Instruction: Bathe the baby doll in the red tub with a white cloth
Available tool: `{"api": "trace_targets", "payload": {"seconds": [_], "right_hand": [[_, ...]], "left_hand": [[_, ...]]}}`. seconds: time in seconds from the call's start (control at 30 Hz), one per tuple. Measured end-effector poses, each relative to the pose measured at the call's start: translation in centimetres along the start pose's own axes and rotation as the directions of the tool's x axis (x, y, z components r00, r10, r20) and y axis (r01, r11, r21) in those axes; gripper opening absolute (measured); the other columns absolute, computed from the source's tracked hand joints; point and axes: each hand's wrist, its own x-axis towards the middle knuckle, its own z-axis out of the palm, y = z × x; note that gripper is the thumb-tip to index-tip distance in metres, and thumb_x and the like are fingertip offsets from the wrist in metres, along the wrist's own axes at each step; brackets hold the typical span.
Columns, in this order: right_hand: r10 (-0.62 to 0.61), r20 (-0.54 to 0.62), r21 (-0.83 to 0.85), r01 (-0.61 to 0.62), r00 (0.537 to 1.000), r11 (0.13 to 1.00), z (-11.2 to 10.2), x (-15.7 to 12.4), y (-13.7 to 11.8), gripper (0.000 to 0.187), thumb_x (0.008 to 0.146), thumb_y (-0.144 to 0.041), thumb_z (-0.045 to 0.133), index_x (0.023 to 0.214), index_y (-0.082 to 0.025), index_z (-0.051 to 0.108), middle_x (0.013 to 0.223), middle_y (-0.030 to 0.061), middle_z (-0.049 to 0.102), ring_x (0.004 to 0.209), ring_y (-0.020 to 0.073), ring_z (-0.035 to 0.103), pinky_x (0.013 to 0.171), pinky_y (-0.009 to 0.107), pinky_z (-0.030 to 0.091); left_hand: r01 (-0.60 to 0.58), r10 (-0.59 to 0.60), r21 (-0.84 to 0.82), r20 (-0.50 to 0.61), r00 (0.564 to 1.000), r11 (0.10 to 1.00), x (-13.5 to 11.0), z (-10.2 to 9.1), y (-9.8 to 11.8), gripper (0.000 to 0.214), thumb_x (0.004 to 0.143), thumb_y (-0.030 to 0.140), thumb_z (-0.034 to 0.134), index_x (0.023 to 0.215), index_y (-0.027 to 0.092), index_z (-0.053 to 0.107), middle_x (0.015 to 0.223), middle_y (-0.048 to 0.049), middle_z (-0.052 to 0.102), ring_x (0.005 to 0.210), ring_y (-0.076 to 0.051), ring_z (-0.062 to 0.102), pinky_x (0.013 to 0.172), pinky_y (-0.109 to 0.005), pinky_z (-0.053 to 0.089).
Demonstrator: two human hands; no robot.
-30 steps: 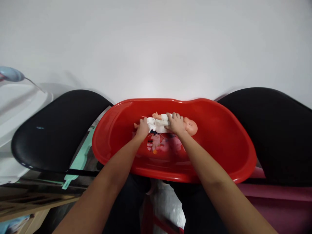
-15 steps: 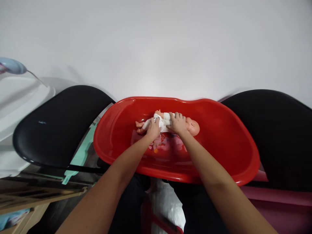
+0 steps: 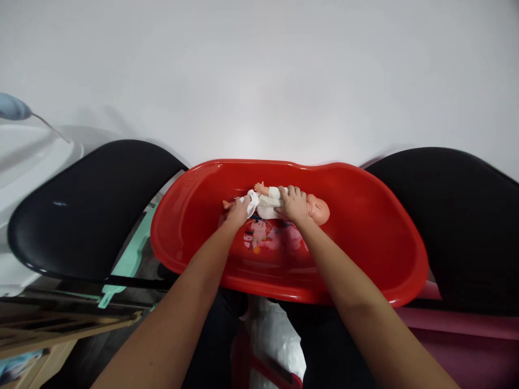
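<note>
A baby doll (image 3: pixel 318 209) in a cream-white top lies on its back in a red plastic baby bathtub (image 3: pixel 377 237), head to the right and feet to the left. At its legs, my left hand (image 3: pixel 238 212) is closed on bunched white doll pants (image 3: pixel 252 202), covering much of the legs. My right hand (image 3: pixel 293 203) grips the doll around the chest, its fingers over the top. One small doll hand sticks up beside the body on the far side. Pink cartoon pictures (image 3: pixel 259 235) show on the tub's floor.
Black chair seats stand left (image 3: pixel 93 210) and right (image 3: pixel 466 216) of the tub, against a pale wall. A mint-green plastic piece (image 3: pixel 127 265) shows below the left seat. Wooden slats (image 3: pixel 68 335) are at lower left, and a pink surface (image 3: pixel 466 346) at lower right.
My left hand has moved left toward the doll's feet, pulling the white pants down from the waist along the legs. My right hand stays on the chest. The view has shifted slightly.
</note>
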Motion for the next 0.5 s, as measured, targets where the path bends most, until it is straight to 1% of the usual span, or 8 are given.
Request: {"api": "trace_targets", "payload": {"seconds": [0.1,0.17,0.23,0.33,0.4,0.5], "right_hand": [[-0.006,0.003,-0.004,0.006,1.000,1.000,0.1,0.0,0.0,0.082,0.091,-0.050,0.075,0.161,-0.024,0.043,0.142,0.0199,0.053,0.126,0.0363,0.044,0.101,0.045,0.035],[-0.008,0.007,-0.005,0.008,1.000,1.000,0.1,0.0,0.1,0.083,0.091,-0.051,0.075,0.162,-0.024,0.042,0.142,0.0198,0.053,0.126,0.0362,0.044,0.101,0.045,0.035],[-0.012,0.009,-0.002,0.012,1.000,1.000,0.2,0.0,0.2,0.083,0.091,-0.051,0.075,0.162,-0.024,0.042,0.142,0.0198,0.053,0.126,0.0363,0.044,0.101,0.045,0.035],[-0.028,0.008,0.007,0.027,1.000,1.000,0.2,0.0,0.3,0.083,0.091,-0.051,0.076,0.161,-0.024,0.043,0.143,0.0197,0.053,0.127,0.0365,0.044,0.102,0.045,0.035],[-0.030,0.013,0.013,0.030,0.999,0.999,0.1,0.0,0.3,0.082,0.091,-0.052,0.076,0.161,-0.024,0.043,0.143,0.0197,0.053,0.127,0.0365,0.044,0.102,0.045,0.035],[-0.018,0.025,0.012,0.018,1.000,1.000,-0.3,-0.1,0.2,0.081,0.092,-0.052,0.076,0.161,-0.024,0.044,0.143,0.0201,0.053,0.126,0.0365,0.045,0.103,0.045,0.036]], "left_hand": [[0.020,-0.019,0.037,-0.010,1.000,0.999,-0.2,-0.4,0.0,0.051,0.108,0.029,0.045,0.158,0.020,0.049,0.130,-0.0195,0.061,0.116,-0.031,0.063,0.103,-0.042,0.048],[0.032,-0.030,0.049,-0.029,0.999,0.998,-0.3,-0.8,0.1,0.050,0.107,0.027,0.044,0.156,0.023,0.051,0.131,-0.0194,0.061,0.116,-0.033,0.062,0.103,-0.046,0.047],[0.060,-0.054,0.082,-0.074,0.996,0.995,-0.5,-1.1,0.1,0.049,0.108,0.023,0.039,0.154,0.026,0.054,0.133,-0.0180,0.060,0.118,-0.034,0.059,0.104,-0.048,0.045],[0.082,-0.061,0.132,-0.158,0.986,0.988,-0.6,-1.5,-0.2,0.049,0.110,0.022,0.031,0.149,0.029,0.060,0.131,-0.0162,0.060,0.118,-0.033,0.057,0.104,-0.048,0.044],[0.070,-0.043,0.150,-0.175,0.984,0.986,-0.7,-1.5,-0.4,0.049,0.111,0.022,0.029,0.144,0.027,0.064,0.130,-0.0164,0.060,0.120,-0.033,0.055,0.106,-0.047,0.042],[0.089,-0.068,0.138,-0.150,0.986,0.986,-0.8,-1.5,-0.9,0.048,0.110,0.020,0.030,0.138,0.022,0.068,0.131,-0.0186,0.059,0.122,-0.035,0.055,0.106,-0.048,0.043]]}}
